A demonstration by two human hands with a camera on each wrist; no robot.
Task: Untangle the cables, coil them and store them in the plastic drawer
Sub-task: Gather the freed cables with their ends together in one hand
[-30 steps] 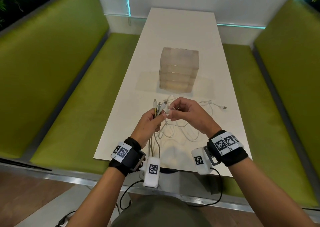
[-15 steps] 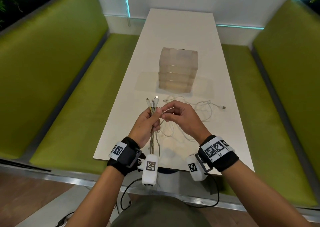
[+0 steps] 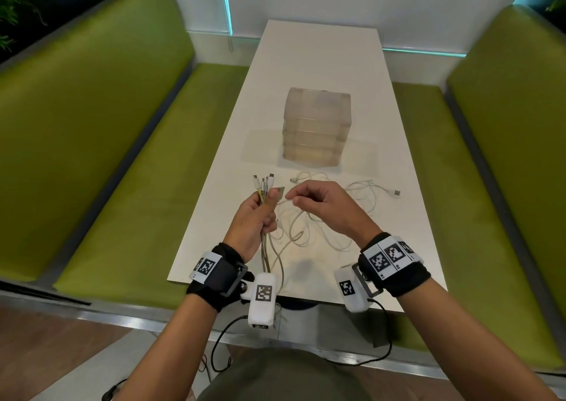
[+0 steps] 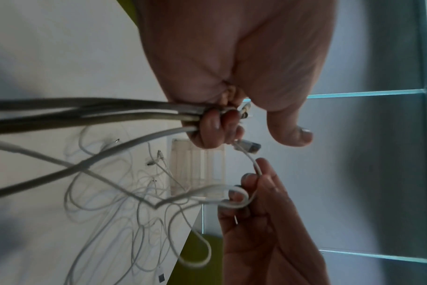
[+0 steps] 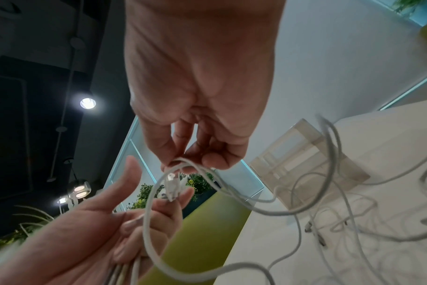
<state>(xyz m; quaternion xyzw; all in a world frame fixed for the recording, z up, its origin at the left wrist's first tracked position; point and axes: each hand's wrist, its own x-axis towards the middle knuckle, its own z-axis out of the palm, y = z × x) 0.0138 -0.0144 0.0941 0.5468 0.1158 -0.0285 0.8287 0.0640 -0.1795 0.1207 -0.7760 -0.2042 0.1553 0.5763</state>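
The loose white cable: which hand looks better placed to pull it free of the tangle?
Probably the right hand. It already pinches the loose white cable near its plug, while the left hand grips the bundle of gathered cable ends and looks better kept as the anchor.

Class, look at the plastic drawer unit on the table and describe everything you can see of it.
The plastic drawer unit is a small boxy stack of frosted, translucent drawers, apparently four, all shut. It stands upright near the middle of the white table, beyond the loose white cables. Neither hand touches it, and the cables lie short of its front. Its contents cannot be made out.
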